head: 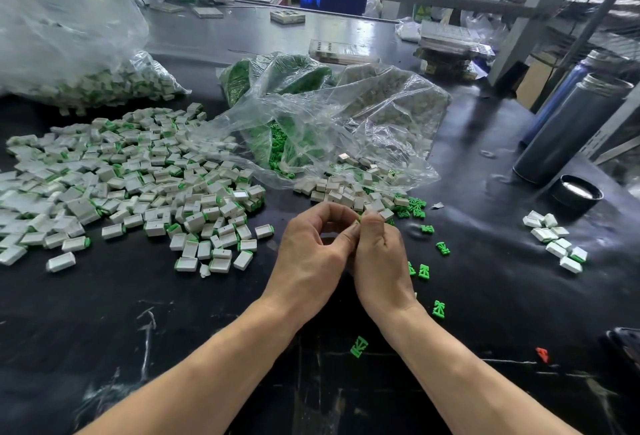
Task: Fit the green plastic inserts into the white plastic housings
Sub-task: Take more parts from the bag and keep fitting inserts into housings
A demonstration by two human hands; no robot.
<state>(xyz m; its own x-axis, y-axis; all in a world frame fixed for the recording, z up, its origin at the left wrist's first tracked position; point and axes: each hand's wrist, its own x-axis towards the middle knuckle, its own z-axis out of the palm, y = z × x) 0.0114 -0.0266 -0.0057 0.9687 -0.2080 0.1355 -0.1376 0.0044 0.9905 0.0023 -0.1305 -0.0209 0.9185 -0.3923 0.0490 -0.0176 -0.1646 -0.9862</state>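
A: Hands first. We have the left hand (311,247) and the right hand (377,251) pressed together at the middle of the black table (173,348), fingers curled, tips meeting.

B: Holding what? We see only a sliver of pale green at the pinch (358,220). Small part, mostly hidden. We can't tell whether it's an insert, a housing or both.

A: Agreed. Both grips narrow, closed on that small part. Left thumb and forefinger form a ring.

B: Task things. Big heap of white housings with green ends (138,185) left of the hands, spread across the table.

A: Smaller heap of plain white housings (346,192) just beyond the fingertips, spilling from a clear plastic bag (346,129).

B: Loose green inserts (423,271) scattered to the right of the right hand and near the wrists, more of them inside the bag.

A: Another clear bag of filled pieces (86,53) far left. Small cluster of white pieces (557,244) well apart on the right.

B: Also a grey flask (568,129) upright at right, its black cap (576,193) beside it. One red bit (542,354) near the right forearm.
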